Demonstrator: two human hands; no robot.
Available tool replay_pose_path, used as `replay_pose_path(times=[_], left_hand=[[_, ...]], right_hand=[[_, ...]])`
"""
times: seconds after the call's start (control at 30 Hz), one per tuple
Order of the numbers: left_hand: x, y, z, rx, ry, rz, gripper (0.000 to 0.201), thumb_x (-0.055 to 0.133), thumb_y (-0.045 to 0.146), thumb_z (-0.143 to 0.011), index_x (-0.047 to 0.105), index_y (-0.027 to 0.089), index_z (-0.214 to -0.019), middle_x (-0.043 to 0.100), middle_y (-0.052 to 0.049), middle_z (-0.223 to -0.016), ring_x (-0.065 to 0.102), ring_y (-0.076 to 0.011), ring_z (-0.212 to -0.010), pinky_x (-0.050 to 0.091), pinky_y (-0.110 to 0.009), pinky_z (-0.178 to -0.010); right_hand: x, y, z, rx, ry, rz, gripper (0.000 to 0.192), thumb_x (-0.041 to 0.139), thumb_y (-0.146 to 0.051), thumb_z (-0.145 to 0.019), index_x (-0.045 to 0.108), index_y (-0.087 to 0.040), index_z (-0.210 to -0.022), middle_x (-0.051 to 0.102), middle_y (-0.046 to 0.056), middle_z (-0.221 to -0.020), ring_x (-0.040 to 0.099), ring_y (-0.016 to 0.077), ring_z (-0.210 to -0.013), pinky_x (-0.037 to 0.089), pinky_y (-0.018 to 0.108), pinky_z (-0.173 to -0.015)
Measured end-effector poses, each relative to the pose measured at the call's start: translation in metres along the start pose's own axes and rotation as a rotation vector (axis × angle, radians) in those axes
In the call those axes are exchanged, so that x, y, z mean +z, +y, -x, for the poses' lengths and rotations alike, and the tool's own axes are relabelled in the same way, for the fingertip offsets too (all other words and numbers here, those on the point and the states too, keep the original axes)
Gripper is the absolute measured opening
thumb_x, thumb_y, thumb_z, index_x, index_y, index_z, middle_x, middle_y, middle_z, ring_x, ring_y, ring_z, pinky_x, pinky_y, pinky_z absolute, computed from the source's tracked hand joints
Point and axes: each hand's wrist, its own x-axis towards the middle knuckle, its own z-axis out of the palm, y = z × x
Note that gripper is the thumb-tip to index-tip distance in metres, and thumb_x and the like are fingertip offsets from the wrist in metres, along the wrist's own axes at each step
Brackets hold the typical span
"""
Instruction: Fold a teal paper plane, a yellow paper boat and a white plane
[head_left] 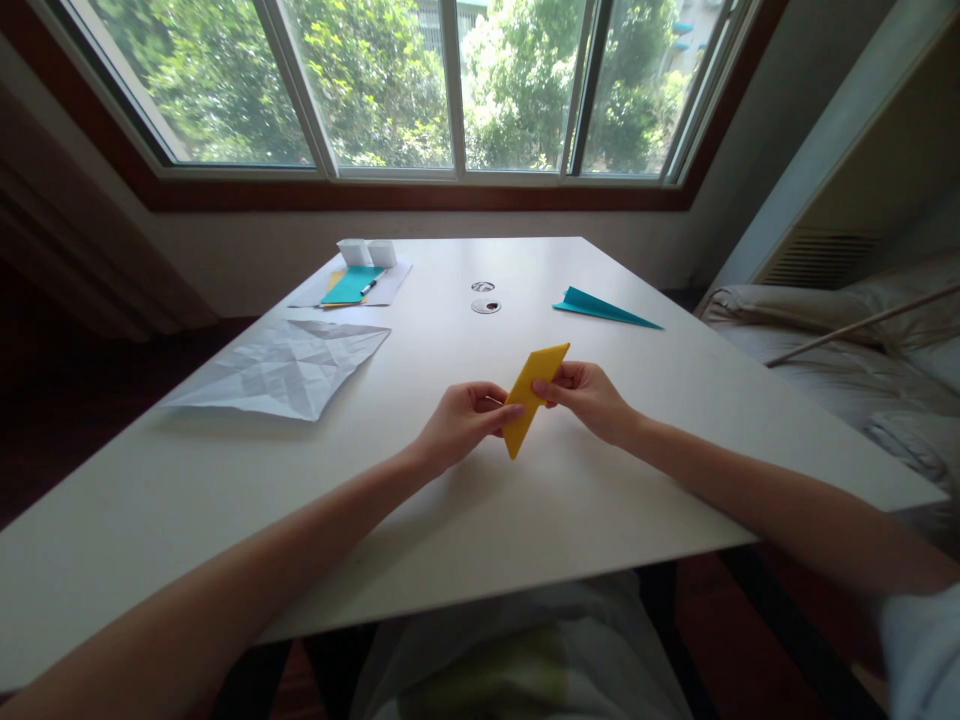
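Observation:
A folded piece of yellow paper (529, 385), slanted like a parallelogram, is held tilted above the white table (592, 520). My left hand (466, 422) pinches its lower left edge, thumb on the near face and fingers behind. On the upper right edge, my right hand (585, 398) grips it the same way, its thumb pressed to the front. The fingers behind the paper are partly hidden.
A creased white sheet (289, 365) lies on the left. Behind it are teal paper (351, 286), a pen (373, 283) and white folded paper boxes (367, 252). Two round pieces (486, 306) lie mid-table; a teal paper plane (604, 308) rests at the right.

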Motion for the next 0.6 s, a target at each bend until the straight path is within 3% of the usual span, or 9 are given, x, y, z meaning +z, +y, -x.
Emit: replay_pose_path(times=[0.17,0.43,0.6], left_hand=[[0.002,0.001,0.0,-0.025,0.025,0.034,0.032,0.076,0.039,-0.06,0.059,0.012,-0.067,0.066,-0.003,-0.068,0.063,-0.0164,-0.064,0.054,-0.028,-0.056],[0.003,-0.009,-0.001,0.059,-0.062,-0.102,0.026,0.071,0.036,-0.067,0.057,0.014,-0.067,0.063,-0.001,-0.063,0.06,-0.0126,-0.057,0.047,-0.022,-0.052],[0.007,-0.006,0.001,0.13,-0.022,-0.185,0.026,0.066,0.037,-0.071,0.056,0.014,-0.065,0.058,0.001,-0.058,0.053,-0.0099,-0.053,0.04,-0.019,-0.048]], right_hand=[[0.003,0.004,-0.001,0.043,-0.008,-0.072,0.029,0.074,-0.039,-0.06,0.067,-0.017,-0.078,0.065,0.003,-0.076,0.055,0.0117,-0.064,0.043,0.026,-0.059],[0.013,0.006,0.005,0.114,0.012,-0.188,0.023,0.077,-0.033,-0.056,0.064,-0.017,-0.066,0.063,0.0,-0.069,0.055,0.0121,-0.063,0.044,0.027,-0.062],[0.01,0.006,0.005,0.077,-0.013,-0.229,0.018,0.077,-0.029,-0.057,0.066,-0.017,-0.066,0.063,-0.002,-0.068,0.055,0.0109,-0.064,0.044,0.027,-0.066]])
